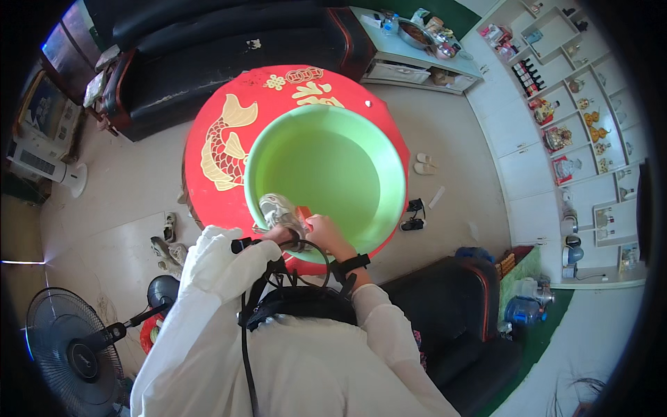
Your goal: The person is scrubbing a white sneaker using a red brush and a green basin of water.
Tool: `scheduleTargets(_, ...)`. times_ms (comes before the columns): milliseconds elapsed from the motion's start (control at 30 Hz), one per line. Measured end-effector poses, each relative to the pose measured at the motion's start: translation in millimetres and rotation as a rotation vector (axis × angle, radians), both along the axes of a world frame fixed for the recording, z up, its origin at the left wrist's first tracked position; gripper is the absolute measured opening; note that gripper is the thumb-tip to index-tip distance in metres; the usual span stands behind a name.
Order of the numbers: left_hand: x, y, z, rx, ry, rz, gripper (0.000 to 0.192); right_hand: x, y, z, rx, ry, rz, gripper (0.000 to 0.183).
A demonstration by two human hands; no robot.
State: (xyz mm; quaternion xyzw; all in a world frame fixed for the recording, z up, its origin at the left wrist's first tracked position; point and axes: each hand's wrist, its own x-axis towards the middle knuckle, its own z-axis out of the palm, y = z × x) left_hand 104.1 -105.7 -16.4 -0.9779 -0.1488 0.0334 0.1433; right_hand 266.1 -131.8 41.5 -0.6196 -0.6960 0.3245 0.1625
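A large light green plastic basin (325,117) holding water stands on a round table with a red cover (380,112). At the basin's near left rim, my left hand (279,234) grips a pale grey sneaker (279,208) by its opening, with the toe pointing away from me over the basin. My right hand (325,234) is closed around a red brush-like object (304,212), pressed close against the right side of the sneaker. The underside of the red object is hidden by the shoe and my fingers.
Beyond the table is a black sofa (208,68); another black sofa (443,297) is near me at right. A standing fan (78,354) is at lower left. Several shoes (169,250) lie on the floor at left, black sandals (413,215) at right. White shelving (536,167) lines the right wall.
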Motion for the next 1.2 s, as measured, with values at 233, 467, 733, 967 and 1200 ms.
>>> scheduleTargets(233, -2.3, 8.2, -1.1, -0.001, -0.022, -0.025, 0.012, -3.8, 20.8, -5.2, -0.147, 0.016, -0.077, 0.019)
scheduleTargets(467, -7.7, 3.4, -6.7, 0.018, -0.027, -0.04, 0.012, -7.8, -0.8, 22.7, -0.117, -0.132, -0.055, 0.019)
scheduleTargets(733, -13.9, 0.4, -16.2, 0.049, -0.102, -0.042, 0.012, 13.2, -43.9, 48.9, -0.058, -0.107, 0.131, 0.013)
scheduleTargets(967, -12.0, -2.0, -24.2, 0.059, -0.172, -0.045, 0.012, -6.7, -10.7, 39.9, -0.115, -0.108, 0.04, 0.02)
scheduleTargets(1200, -6.6, -3.1, -15.8, 0.029, -0.085, -0.023, 0.015, -30.1, 32.6, 8.3, -0.171, -0.187, -0.079, 0.015)
